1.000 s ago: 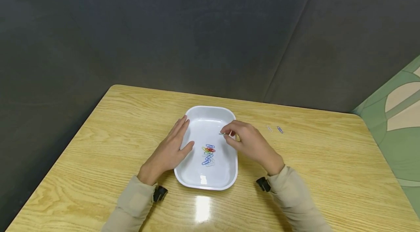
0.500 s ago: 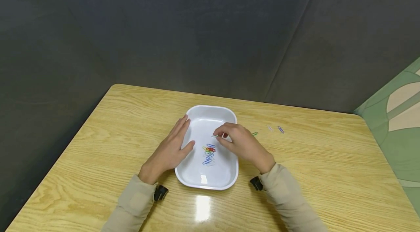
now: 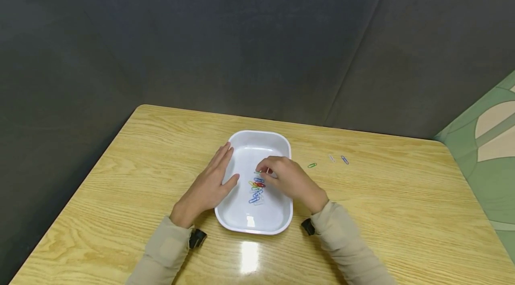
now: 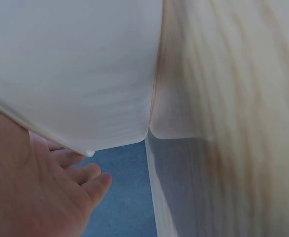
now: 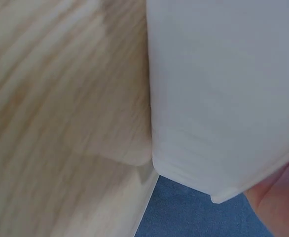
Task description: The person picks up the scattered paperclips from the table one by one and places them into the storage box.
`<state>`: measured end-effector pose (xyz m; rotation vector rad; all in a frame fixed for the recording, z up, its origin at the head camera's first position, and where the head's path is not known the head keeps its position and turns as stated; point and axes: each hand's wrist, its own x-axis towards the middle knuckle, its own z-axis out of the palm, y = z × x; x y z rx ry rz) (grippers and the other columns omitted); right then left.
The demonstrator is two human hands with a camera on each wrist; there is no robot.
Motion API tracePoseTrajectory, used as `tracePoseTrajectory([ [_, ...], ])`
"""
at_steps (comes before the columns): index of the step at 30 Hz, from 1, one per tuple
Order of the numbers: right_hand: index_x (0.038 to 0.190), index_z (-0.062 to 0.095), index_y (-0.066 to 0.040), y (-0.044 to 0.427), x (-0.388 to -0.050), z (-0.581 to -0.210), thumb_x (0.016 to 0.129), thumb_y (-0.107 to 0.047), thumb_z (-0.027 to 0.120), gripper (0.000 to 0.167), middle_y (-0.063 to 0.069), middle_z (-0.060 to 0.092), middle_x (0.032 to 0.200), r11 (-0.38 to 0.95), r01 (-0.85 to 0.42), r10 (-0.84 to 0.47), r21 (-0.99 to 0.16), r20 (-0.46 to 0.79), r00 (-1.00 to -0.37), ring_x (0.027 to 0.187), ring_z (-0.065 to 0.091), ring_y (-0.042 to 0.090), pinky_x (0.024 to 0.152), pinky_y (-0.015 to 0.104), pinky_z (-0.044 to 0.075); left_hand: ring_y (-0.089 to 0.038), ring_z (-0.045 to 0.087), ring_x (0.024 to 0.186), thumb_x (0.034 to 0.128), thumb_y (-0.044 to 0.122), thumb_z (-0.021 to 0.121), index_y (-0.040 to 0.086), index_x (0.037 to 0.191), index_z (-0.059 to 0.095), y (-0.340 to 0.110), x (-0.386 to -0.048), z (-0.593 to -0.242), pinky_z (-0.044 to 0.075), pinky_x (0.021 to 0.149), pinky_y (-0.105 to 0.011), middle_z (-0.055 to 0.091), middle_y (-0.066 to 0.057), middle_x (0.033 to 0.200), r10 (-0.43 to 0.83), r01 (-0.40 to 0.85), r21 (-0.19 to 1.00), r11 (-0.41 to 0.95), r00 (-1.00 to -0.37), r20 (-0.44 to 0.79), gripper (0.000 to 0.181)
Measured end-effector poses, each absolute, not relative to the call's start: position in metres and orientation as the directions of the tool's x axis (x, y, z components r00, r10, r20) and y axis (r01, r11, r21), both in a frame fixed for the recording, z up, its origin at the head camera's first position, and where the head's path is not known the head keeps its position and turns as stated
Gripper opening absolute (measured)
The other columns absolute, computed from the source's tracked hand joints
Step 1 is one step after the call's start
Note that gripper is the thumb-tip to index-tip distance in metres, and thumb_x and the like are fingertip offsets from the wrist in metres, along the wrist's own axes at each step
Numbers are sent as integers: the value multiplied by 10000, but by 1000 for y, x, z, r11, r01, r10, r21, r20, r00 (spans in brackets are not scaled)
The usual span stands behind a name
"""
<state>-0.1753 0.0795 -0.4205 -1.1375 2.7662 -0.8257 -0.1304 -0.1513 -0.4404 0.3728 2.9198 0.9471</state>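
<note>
A white rectangular tray (image 3: 226, 222) stands on the table, with several coloured paper clips (image 3: 255, 193) in a loose pile on its bottom. Along its left rim rests my left hand (image 3: 207, 182), fingers straight and thumb pointing inward; the left wrist view shows that hand (image 4: 46, 182) against the outer wall. My right hand (image 3: 287, 180) reaches over the right rim and pinches a small greenish paper clip (image 3: 257, 172) just above the far end of the pile. In the right wrist view the tray wall covers most of that hand (image 5: 280, 202), and its fingertips are hidden.
Right of the tray, a green paper clip (image 3: 312, 165), a whitish paper clip (image 3: 331, 158) and a blue paper clip (image 3: 344, 159) lie apart on the wooden table (image 3: 402, 195). A dark cloth (image 3: 241, 43) hangs behind the table's far edge.
My right hand has moved left and slightly nearer, carrying the pinched paper clip toward the pile. This uncovered the green paper clip on the table. My left hand has stayed in place.
</note>
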Motion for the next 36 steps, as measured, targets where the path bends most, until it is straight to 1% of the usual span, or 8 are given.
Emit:
tracePoseTrajectory([
  [5, 981, 740, -106, 76, -175, -425, 899, -80, 700, 95, -14, 737, 917, 604, -647, -662, -466, 159, -732, 813, 652, 94, 741, 246, 558, -300, 93, 1559, 1019, 360, 496, 72, 1594, 160, -151, -130, -440, 170, 1254, -486, 74, -56, 1690, 242, 208, 586, 783, -970, 21, 726],
  [11, 934, 751, -133, 73, -175, -430, 877, -107, 737, 65, -41, 739, 860, 616, -666, -659, -420, 189, -728, 765, 653, 72, 719, 249, 548, -308, 97, 1557, 1019, 357, 496, 62, 1592, 164, -152, -130, -441, 176, 1251, -489, 87, -78, 1687, 245, 216, 583, 783, -969, 30, 725],
  [16, 904, 754, -174, 71, -174, -433, 859, -130, 747, 63, -79, 735, 825, 653, -673, -652, -347, 194, -733, 732, 639, 68, 721, 287, 494, -307, 98, 1557, 1020, 361, 493, 64, 1592, 165, -152, -131, -442, 180, 1249, -491, 84, -75, 1688, 246, 217, 582, 783, -969, 30, 724],
  [20, 884, 751, -186, 70, -173, -434, 847, -140, 750, 58, -90, 729, 805, 676, -673, -648, -300, 190, -737, 700, 612, 77, 690, 278, 450, -309, 100, 1557, 1019, 360, 491, 61, 1592, 167, -152, -131, -442, 184, 1248, -496, 85, -75, 1688, 245, 217, 584, 782, -969, 32, 722],
  [26, 873, 754, -187, 69, -172, -435, 842, -147, 755, 51, -88, 722, 788, 699, -654, -633, -289, 174, -754, 677, 582, 75, 674, 264, 412, -306, 100, 1557, 1018, 356, 494, 61, 1592, 167, -153, -131, -442, 177, 1253, -488, 84, -68, 1688, 247, 218, 588, 779, -968, 32, 723],
  [36, 897, 776, -171, 68, -172, -435, 835, -144, 761, 70, -74, 743, 814, 709, -649, -630, -275, 166, -758, 701, 614, 93, 678, 269, 419, -301, 100, 1558, 1018, 357, 494, 63, 1591, 171, -153, -131, -442, 176, 1254, -482, 89, -70, 1688, 246, 217, 590, 777, -969, 33, 721],
])
